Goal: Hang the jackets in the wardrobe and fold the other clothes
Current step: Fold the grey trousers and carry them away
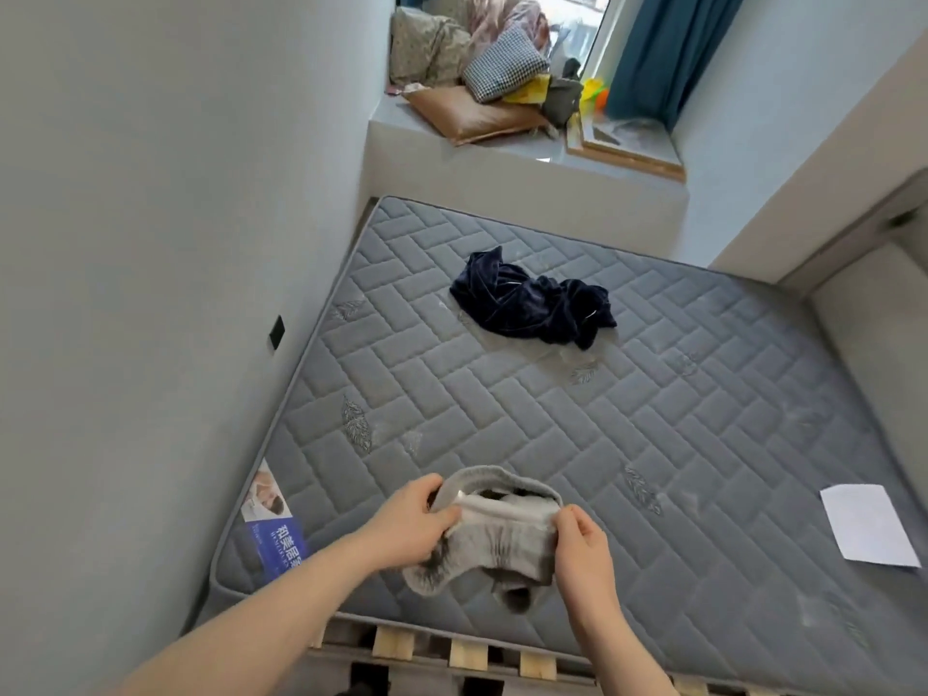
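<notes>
Your left hand (419, 514) has its fingers (444, 518) curled over the left end of a grey garment (494, 532), thumb on top of the pale ribbed band. Your right hand (582, 542) pinches the right end of that same band between thumb and curled fingers. The garment is soft, fleecy knit, light grey with darker folds, bunched into a rumpled loop between your hands; its opening gapes upward and its lower edge sags onto the mattress (678, 444).

The mattress is bare, grey, quilted in a brick-like diagonal pattern with small stitched leaf motifs. The grey garment sits at the mattress's near edge, close to its left corner. Just left of your left hand, a printed blue-and-white label (273, 524) lies on the mattress corner. Towards the middle of the mattress, well apart from your hands, a dark navy garment (532, 306) with a velvety sheen lies crumpled in a heap. Near the mattress's right edge a white sheet of paper (868, 524) lies flat.

Below the mattress's near edge, pale wooden slats (467, 653) of the bed base show. Beyond the far end of the mattress, a raised ledge (502, 183) carries a pile of cushions and bedding (472, 62), beside a teal curtain (658, 57). A plain grey wall (150, 243) runs along the mattress's left side.
</notes>
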`<state>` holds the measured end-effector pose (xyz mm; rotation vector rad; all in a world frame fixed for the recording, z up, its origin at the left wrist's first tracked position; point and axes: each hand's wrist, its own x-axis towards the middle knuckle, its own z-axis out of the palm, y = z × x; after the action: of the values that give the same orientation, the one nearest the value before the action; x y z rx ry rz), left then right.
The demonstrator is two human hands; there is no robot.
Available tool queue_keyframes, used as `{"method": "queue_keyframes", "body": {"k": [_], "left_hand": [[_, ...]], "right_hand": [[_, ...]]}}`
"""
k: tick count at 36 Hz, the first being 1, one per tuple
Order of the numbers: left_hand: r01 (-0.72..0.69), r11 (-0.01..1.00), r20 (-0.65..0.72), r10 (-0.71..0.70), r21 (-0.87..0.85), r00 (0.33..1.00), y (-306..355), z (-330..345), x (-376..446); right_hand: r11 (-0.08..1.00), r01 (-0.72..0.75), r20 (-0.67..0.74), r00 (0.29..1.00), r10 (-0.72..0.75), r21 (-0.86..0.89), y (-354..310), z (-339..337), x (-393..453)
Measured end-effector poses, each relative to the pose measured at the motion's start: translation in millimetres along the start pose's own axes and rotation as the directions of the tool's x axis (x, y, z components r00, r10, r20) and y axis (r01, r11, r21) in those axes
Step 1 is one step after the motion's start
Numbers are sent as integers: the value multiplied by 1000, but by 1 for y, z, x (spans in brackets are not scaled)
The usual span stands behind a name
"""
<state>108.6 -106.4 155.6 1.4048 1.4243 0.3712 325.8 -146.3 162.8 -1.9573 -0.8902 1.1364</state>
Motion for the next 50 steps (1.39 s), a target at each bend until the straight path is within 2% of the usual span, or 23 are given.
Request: {"method": "queue_keyframes", "body": {"k": [3,8,13,16,21,24,28,30,31,35,38,40,42,46,50], "left_hand": [[-150,985,-121,159,86,980,37,-8,-6],[-347,906,-246,403,243,881,106,-39,-16],[-511,788,-246,600,343,761,165,-70,-31],[-559,762,-298,645,329,704,188,-81,-38],[-574,763,-465,641,298,611,216,-106,-43],[-572,760,-503,641,309,579,224,-121,-48],[-541,737,-519,672,405,528,218,-144,-44],[-460,722,-485,690,518,537,206,-159,-36],[-407,707,-451,693,579,563,196,-167,-32],[-179,631,-305,579,755,756,144,-199,-15],[-66,588,-269,464,806,844,111,-215,-12],[-2,591,-292,401,807,868,99,-221,-10],[64,617,-346,349,784,871,94,-227,-8],[76,799,-446,251,597,859,104,-231,0],[61,889,-483,187,453,855,117,-227,5]], "right_hand": [[999,32,-12,999,-32,-31,-6,-14,-3],[996,87,80,993,-84,-34,-27,-24,-7],[980,158,118,983,-144,-117,-57,-18,-6],[960,223,196,962,-189,-171,-71,-8,-5],[969,235,399,898,-185,-80,-82,18,-10],[945,306,415,879,-234,-117,-88,31,-11],[879,381,384,887,-259,-287,-87,28,-3],[849,370,344,907,-243,-377,-85,17,6],[835,358,312,920,-239,-417,-85,9,12],[817,336,146,942,-304,-468,-108,-33,35],[791,401,25,898,-440,-462,-138,-67,43],[759,441,-31,856,-516,-479,-154,-85,45],[729,440,-37,843,-536,-525,-168,-99,47],[677,391,-13,861,-508,-624,-179,-113,52],[695,390,-74,841,-536,-604,-177,-114,53]]}}
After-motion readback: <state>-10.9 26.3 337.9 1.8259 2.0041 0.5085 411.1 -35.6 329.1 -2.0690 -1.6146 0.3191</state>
